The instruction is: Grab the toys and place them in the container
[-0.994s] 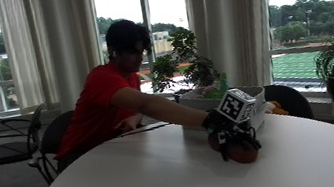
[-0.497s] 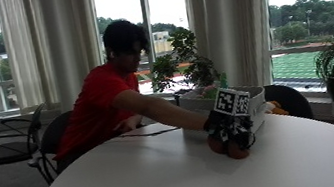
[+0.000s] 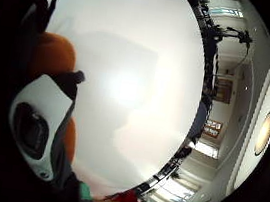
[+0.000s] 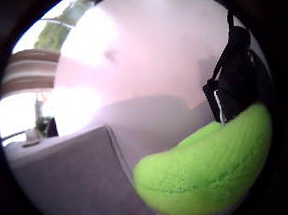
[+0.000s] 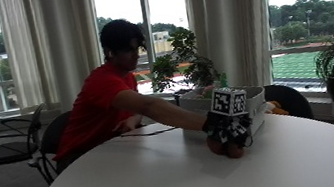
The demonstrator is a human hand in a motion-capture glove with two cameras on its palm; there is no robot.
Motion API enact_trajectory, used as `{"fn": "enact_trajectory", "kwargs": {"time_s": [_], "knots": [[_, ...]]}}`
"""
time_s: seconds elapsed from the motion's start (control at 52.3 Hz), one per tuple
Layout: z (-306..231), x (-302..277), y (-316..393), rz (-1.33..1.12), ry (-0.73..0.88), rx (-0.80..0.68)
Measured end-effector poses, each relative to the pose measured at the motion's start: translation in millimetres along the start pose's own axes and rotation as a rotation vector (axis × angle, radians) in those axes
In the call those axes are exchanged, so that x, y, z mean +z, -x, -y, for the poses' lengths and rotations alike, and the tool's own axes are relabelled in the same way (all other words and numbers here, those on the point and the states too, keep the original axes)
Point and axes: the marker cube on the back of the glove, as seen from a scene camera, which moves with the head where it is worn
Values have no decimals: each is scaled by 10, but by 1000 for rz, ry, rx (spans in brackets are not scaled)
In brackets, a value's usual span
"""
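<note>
My gloved right hand grips an orange-brown plush toy low over the white round table, right in front of the grey container. I cannot tell whether the toy touches the tabletop. The little finger side palm view shows the toy's orange body against the palm, with the table beyond it. A bright green plush part fills the thumb side palm view, and the container's grey wall is close beside it.
Another orange toy lies beside the container on its far side. A dark flat object lies on the table near the person's bare hand. Potted plants stand behind, and chairs stand at the left.
The hand and the toy it holds have shifted slightly left along the front of the container. The grip is unchanged.
</note>
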Motion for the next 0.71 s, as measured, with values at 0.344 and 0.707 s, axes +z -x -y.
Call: {"fn": "enact_trajectory", "kwargs": {"time_s": [0.344, 0.707], "knots": [[-163, -777, -283, 79, -129, -45], [-925, -2157, -108, 70, -243, -150]]}}
